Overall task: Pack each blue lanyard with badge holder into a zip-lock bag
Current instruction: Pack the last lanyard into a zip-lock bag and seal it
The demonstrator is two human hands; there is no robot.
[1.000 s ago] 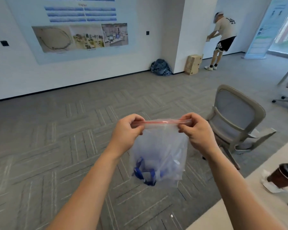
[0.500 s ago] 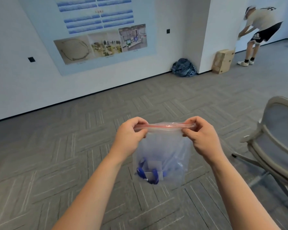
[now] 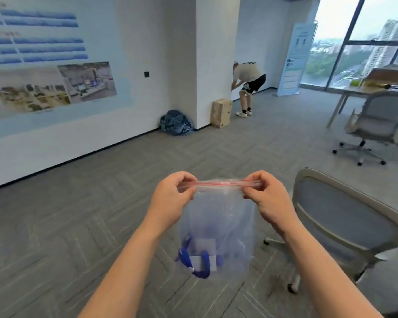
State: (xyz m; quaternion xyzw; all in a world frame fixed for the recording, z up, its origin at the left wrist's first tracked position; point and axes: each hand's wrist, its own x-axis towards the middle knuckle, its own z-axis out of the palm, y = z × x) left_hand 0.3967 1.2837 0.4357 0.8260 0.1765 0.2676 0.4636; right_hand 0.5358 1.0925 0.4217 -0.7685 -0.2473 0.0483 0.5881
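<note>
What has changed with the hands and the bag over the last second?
Very little. The camera swung, so the room behind looks shifted, and the paper cup seen earlier is out of view. The left hand and right hand still pinch the two ends of the zip-lock bag by its red strip, and the blue lanyard still lies at the bottom.

Your single view sits on your head, facing forward and down. Left hand [image 3: 170, 198] and right hand [image 3: 268, 198] close below; carpet floor [image 3: 67, 226] beyond.
</note>
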